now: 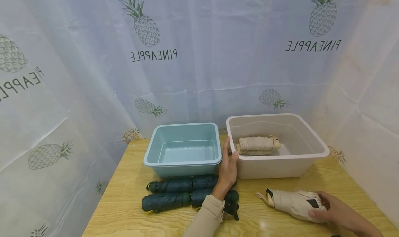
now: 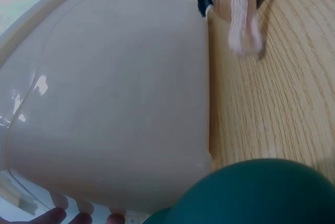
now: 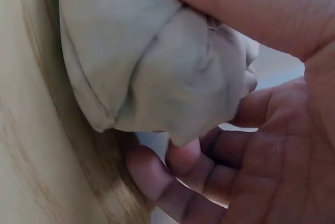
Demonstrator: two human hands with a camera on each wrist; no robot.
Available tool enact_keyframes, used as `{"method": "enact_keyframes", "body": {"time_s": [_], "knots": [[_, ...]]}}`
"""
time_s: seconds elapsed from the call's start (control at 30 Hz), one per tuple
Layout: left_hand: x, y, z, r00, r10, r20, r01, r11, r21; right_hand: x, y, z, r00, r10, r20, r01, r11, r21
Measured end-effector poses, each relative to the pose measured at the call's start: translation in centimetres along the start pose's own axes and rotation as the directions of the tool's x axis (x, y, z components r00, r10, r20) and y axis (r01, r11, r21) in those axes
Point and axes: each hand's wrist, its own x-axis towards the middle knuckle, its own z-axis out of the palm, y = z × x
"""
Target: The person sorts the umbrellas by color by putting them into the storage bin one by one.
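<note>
My right hand [image 1: 335,209] grips the right end of a folded beige umbrella [image 1: 294,203] lying on the table, thumb across its top. In the right wrist view, curled fingers [image 3: 152,174] come under its gathered fabric [image 3: 152,62]. The umbrella's wrist cord [image 2: 245,20] shows at the top of the left wrist view. My left hand [image 1: 229,169] touches the near left corner of a beige bin [image 1: 271,167], fingers extended along its side and thumb at the front rim. Inside that bin lie folded beige umbrellas [image 1: 257,143], one resting over another.
A light blue bin [image 1: 184,170] stands left of the beige one, its inside bare. Several folded dark green umbrellas [image 1: 169,185] lie in two rows before it, partly under my left forearm. A pineapple-print curtain [image 1: 199,74] surrounds the wooden table [image 1: 124,195].
</note>
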Motion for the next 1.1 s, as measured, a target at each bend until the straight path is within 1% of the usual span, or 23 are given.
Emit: {"method": "enact_keyframes", "body": {"time_s": [0.1,0.2,0.27,0.43,0.5,0.57,0.63,0.77,0.83,0.9,0.97,1.0,1.07,1.1], "knots": [[0.0,-0.1,0.0,1.0,-0.004,-0.001,0.004,1.0,0.005,0.1,-0.2,0.0,1.0,0.009,-0.011,-0.009,1.0,0.004],[0.0,-0.2,0.0,1.0,-0.007,0.001,0.007,1.0,0.0,0.2,-0.5,-0.1,0.999,0.027,-0.042,-0.028,1.0,-0.01],[0.0,-0.2,0.0,1.0,-0.007,0.002,0.007,1.0,-0.004,0.2,-0.7,0.0,0.998,0.041,-0.054,-0.04,0.999,0.02],[0.0,-0.2,0.0,1.0,-0.012,0.001,0.012,1.0,0.0,0.3,-1.2,0.4,0.998,-0.006,-0.062,0.014,0.991,0.136],[0.0,-0.2,0.0,1.0,-0.013,0.0,0.013,1.0,0.004,0.3,-1.3,0.6,0.997,-0.046,-0.064,0.056,0.985,0.161],[0.0,-0.1,0.0,1.0,-0.014,-0.001,0.014,1.0,0.007,0.4,-1.4,0.7,0.996,-0.059,-0.064,0.07,0.98,0.184],[0.1,-0.1,0.0,1.0,-0.011,-0.001,0.011,1.0,0.007,0.5,-1.4,0.7,0.997,-0.057,-0.061,0.068,0.977,0.201],[0.1,-0.2,0.0,1.0,-0.007,-0.004,0.007,1.0,0.011,0.6,-1.5,0.8,0.996,-0.025,-0.091,0.043,0.978,0.204],[0.1,-0.2,0.0,1.0,-0.005,-0.007,0.005,1.0,0.015,0.6,-1.7,0.8,0.993,-0.01,-0.121,0.034,0.979,0.202],[0.1,-0.2,0.0,1.0,-0.004,-0.01,0.004,1.0,0.02,0.6,-1.8,0.8,0.991,-0.016,-0.136,0.049,0.97,0.24],[0.1,-0.1,0.0,1.0,-0.003,-0.011,0.003,1.0,0.021,0.5,-1.9,0.8,0.99,-0.035,-0.136,0.076,0.95,0.304],[0.1,-0.1,0.0,1.0,-0.002,-0.01,0.002,1.0,0.02,0.5,-2.0,0.8,0.99,-0.047,-0.133,0.091,0.934,0.346],[0.1,0.0,-0.1,1.0,-0.005,-0.007,0.005,1.0,0.018,0.4,-2.0,0.8,0.989,-0.081,-0.125,0.128,0.89,0.438],[0.1,0.0,-0.1,1.0,-0.007,-0.005,0.007,1.0,0.016,0.5,-2.1,0.7,0.987,-0.098,-0.129,0.148,0.875,0.461]]}}
